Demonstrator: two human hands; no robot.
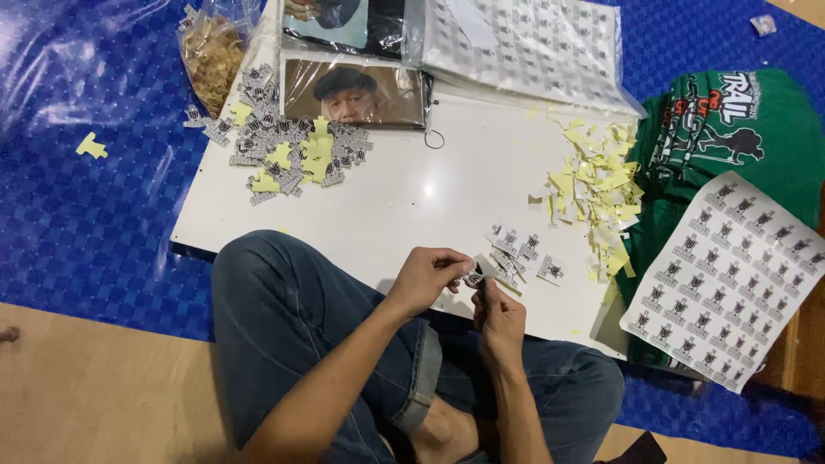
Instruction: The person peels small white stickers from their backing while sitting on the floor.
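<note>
Left hand and right hand both pinch one small sticker at lower centre of frame, above the white board. Judgement: peel backing slowly from a corner, avoiding tears; loose stickers lie just beside.

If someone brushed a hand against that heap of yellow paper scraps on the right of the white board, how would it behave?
The heap of yellow scraps would probably scatter: the pieces are small, thin and loosely piled. They look very light, so a breath might shift them. Some curl upward, which suggests floppy backing paper. A few already lie apart on the white board.
</note>
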